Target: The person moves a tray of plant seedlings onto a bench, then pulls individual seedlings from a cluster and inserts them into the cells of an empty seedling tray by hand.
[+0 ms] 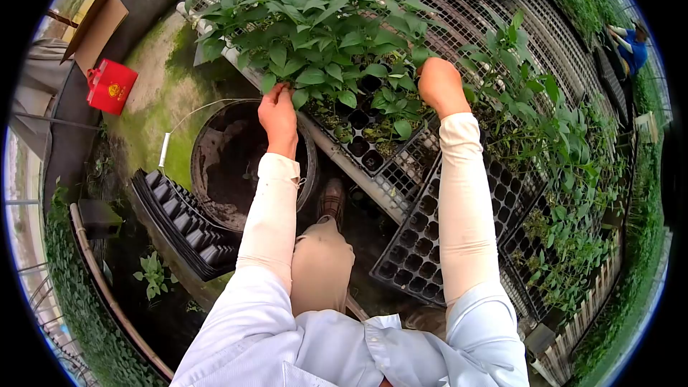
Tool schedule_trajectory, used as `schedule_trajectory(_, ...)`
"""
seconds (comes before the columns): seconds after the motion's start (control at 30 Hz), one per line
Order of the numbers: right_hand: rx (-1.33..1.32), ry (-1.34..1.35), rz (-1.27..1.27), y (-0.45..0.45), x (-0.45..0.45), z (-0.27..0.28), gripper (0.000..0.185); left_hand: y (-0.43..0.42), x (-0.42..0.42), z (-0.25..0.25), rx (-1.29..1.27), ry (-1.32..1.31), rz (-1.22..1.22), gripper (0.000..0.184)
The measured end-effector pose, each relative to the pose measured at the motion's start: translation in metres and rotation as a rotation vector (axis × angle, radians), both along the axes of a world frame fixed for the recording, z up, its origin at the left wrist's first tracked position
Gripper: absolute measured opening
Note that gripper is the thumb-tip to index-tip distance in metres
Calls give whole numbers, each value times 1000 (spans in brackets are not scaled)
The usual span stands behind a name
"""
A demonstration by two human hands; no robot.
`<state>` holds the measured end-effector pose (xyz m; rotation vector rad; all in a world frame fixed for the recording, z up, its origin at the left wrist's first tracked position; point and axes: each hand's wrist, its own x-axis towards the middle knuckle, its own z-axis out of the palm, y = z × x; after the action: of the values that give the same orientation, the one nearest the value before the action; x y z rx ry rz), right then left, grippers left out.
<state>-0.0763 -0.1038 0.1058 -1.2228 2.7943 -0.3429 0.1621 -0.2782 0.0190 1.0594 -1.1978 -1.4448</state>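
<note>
Leafy green seedlings (315, 21) stand densely in a black cell tray (358, 147) on a metal mesh bench. My left hand (278, 118) is at the tray's front edge, fingers pressed together against the lowest leaves; what they pinch is hidden. On the seedlings' right side, my right hand (441, 86) is closed, its fingertips hidden by leaves and by the hand itself. A few cells between the hands show bare openings. Below my left hand stands a round, dark bucket (309, 172) with soil-like residue inside.
A black cell tray (416, 244) lies under my right forearm. More seedlings (527, 93) grow to the right. Stacked black trays (186, 222) lean beside the bucket. A red box (112, 87) and a cardboard box (97, 32) are far left. Another person (632, 50) is far right.
</note>
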Motion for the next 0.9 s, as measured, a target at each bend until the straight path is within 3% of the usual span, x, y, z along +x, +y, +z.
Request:
schedule_trajectory(0.1, 36, 58, 28, -16, -23, -24, 21, -31, 1, -9, -107, -53, 24, 25)
schedule_trajectory(0.17, 117, 52, 55, -25, -34, -30, 24, -51, 1, -20, -257, -683, -241, 28)
schedule_trajectory(0.2, 14, -12, -6, -30, -37, -39, 24, -49, -1, -8, -328, -863, -303, 31)
schedule_trajectory(0.23, -92, -75, -66, -34, -40, -47, 25, -52, -5, -7, -332, -857, -305, 31)
schedule_trajectory(0.3, -64, -70, -82, -38, -44, -71, 28, -59, -11, -17, -427, -924, -413, 33)
schedule_trajectory(0.33, -105, -212, -101, -41, -47, -83, 29, -61, -14, -23, -431, -922, -416, 33)
schedule_trajectory(0.37, -150, -352, -121, -44, -49, -92, 29, -62, -17, -32, -650, -774, -414, 32)
schedule_trajectory(0.4, -191, -285, -141, -47, -39, -96, 29, -62, -21, -35, -862, -614, -412, 30)
schedule_trajectory(0.43, -140, -82, -27, -39, -29, -100, 27, -62, -26, -38, -871, -605, -423, 30)
schedule_trajectory(0.5, 14, -67, -73, -46, -20, -86, 28, -61, -34, -46, -947, -683, -534, 25)
schedule_trajectory(0.53, -72, -87, -18, -44, -23, -91, 32, -61, -40, -50, -742, -666, -554, 22)
schedule_trajectory(0.63, -186, -23, -115, -41, -13, -99, 33, -59, -38, -70, -743, -513, -404, 21)
schedule_trajectory(0.7, -334, 102, -106, -42, -8, -102, 34, -47, -31, -45, -812, -531, -377, 17)
schedule_trajectory(0.77, -309, -42, -196, -45, -3, -97, 31, -33, -25, -17, -717, -584, -390, 14)
schedule_trajectory(0.83, -362, -15, -227, -49, -1, -102, 28, -45, -23, -35, -730, -480, -378, 16)
schedule_trajectory(0.9, -368, -136, -227, -48, -6, -114, 21, -42, -20, -25, -456, -306, -329, 19)
